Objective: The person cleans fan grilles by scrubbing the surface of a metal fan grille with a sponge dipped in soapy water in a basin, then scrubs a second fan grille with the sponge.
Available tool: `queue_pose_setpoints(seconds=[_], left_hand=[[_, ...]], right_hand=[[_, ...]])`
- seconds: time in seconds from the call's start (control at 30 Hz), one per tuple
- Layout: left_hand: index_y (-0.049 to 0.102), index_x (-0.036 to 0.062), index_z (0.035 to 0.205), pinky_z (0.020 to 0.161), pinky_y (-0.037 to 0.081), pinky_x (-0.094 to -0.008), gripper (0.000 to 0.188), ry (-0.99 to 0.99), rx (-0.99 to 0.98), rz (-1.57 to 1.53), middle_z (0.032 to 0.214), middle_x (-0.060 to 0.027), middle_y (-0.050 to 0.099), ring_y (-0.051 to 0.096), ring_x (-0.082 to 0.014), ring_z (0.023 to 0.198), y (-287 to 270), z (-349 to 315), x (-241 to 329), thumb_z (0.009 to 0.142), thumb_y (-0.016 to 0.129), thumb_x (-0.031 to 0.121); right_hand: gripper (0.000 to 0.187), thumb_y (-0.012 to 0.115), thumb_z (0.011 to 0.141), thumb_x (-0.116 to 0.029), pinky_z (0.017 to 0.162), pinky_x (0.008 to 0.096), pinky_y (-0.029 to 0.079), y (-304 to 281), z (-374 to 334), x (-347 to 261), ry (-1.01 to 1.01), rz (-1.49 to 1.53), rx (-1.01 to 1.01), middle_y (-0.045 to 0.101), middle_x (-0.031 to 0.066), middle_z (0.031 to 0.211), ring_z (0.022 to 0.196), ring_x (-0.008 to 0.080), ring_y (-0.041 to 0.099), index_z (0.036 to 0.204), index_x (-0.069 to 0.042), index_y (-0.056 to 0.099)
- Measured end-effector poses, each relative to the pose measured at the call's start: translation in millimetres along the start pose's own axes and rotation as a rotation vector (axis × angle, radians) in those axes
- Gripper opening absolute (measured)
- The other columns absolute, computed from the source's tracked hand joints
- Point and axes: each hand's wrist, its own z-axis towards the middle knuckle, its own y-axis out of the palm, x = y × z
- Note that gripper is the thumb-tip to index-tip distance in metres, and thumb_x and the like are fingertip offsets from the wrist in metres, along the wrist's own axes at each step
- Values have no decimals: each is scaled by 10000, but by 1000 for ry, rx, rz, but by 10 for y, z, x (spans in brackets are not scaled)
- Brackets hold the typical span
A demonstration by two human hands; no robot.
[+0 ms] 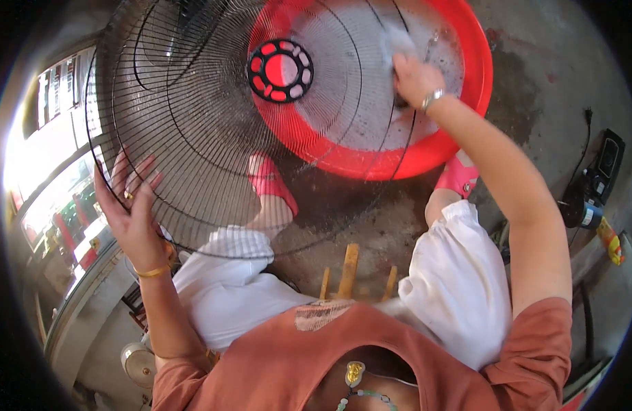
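Note:
A round black wire fan grille (281, 44) with a ring-shaped hub is tilted in front of me, partly over a red basin (360, 163) of foamy water. My left hand (132, 212) grips the grille's left rim, thumb on the near side and fingers behind the wires. At the grille's right side, above the suds, my right hand (417, 81) is closed on a pale, wet cloth (397, 42). Motion blurs the cloth, and its full shape cannot be made out.
My feet in pink shoes (266, 179) rest on the wet concrete floor (323, 212) beside the basin. Wooden stool legs (349, 270) show between my knees. To the right lie a black device (609, 161) with a cord and a dark cylindrical thing (581, 211).

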Motion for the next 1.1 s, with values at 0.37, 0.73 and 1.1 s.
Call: queue_pose_setpoints(seconds=[0.37,0.73,1.1], left_hand=[[129,149,1515,806,565,-414,780,-77,34,-79,1438,-218,375,528,-340,1196,69,-421,70,850,492,-36],[99,151,1511,700,590,-327,782,-117,-67,21,1401,-221,412,610,-315,1090,-9,-140,7,828,409,-70],[133,143,1508,678,584,-322,782,-78,-37,49,1353,-216,455,641,-278,1003,10,-58,59,800,364,-94]], right_hand=[[265,573,829,-273,706,467,510,-129,-1145,-1116,-334,471,-441,652,162,824,799,344,647,974,-56,528],[123,523,809,-134,647,440,520,94,132,49,-408,-52,151,632,108,857,774,317,638,927,-127,555],[165,553,813,-192,633,451,523,124,-131,-178,-176,36,143,664,150,794,743,332,659,916,-67,528]])
